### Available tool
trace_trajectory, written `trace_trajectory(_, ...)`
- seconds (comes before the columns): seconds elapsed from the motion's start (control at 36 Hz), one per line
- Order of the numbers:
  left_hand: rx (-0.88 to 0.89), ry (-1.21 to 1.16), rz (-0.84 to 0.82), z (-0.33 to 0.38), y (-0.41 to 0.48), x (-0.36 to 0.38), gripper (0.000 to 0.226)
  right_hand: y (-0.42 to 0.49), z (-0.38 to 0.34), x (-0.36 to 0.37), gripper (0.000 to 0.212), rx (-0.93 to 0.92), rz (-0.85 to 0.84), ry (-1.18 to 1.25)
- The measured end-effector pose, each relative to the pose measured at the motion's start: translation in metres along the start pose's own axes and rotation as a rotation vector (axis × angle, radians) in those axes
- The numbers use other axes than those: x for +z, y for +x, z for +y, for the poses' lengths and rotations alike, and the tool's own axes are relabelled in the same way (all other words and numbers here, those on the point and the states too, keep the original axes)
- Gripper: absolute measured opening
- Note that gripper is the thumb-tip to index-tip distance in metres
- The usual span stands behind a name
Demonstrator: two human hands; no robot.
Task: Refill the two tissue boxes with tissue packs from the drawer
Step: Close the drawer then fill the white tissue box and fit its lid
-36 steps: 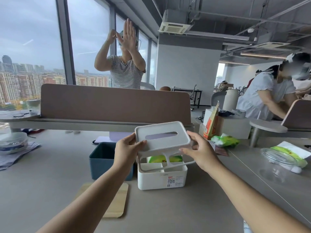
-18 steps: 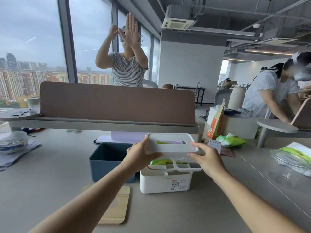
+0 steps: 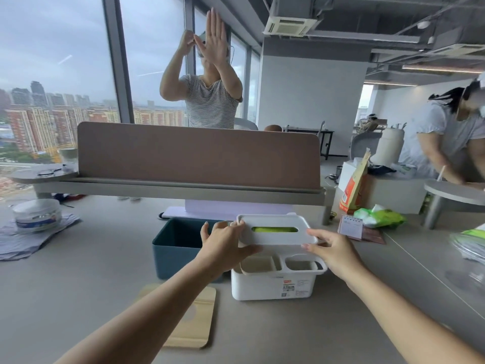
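A white tissue box [image 3: 273, 286] stands on the grey desk, with small open compartments along its front. Its white lid [image 3: 275, 236] rests on top of it, and a green tissue pack [image 3: 274, 229] shows through the slot. My left hand [image 3: 223, 249] grips the lid's left end. My right hand [image 3: 332, 250] holds its right front corner. Left of it stands a dark teal tissue box [image 3: 174, 245] with no lid, its inside hidden from me. A wooden lid [image 3: 191, 319] lies flat on the desk in front of the teal box.
A brown partition [image 3: 199, 156] on a grey shelf crosses the desk behind the boxes. Green tissue packs [image 3: 380, 218] and a small calendar [image 3: 350, 227] lie at the right. A round tin [image 3: 36, 215] on cloth sits far left. Two persons stand beyond the desk.
Both hands have brought the white lid down from above the white box onto its top. The green pack now shows through the slot.
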State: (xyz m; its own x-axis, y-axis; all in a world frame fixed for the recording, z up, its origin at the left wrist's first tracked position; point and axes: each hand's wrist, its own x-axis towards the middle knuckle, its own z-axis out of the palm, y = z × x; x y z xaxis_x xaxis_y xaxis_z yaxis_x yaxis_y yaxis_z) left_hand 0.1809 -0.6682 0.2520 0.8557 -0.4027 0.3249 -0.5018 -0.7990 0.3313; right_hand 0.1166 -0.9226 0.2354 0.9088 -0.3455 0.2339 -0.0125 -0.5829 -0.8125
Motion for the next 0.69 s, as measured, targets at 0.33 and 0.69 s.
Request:
trace_trajectory(0.33,0.046,0.115,-0.042,-0.018,0.001,0.005,0.087,-0.002,-0.01,0.011,0.047,-0.015,-0.047,-0.049)
trace_trajectory(0.69,0.048,0.218,-0.048,-0.015,0.002,0.003,0.075,-0.002,-0.011,0.007,0.045,-0.022,-0.074,-0.127)
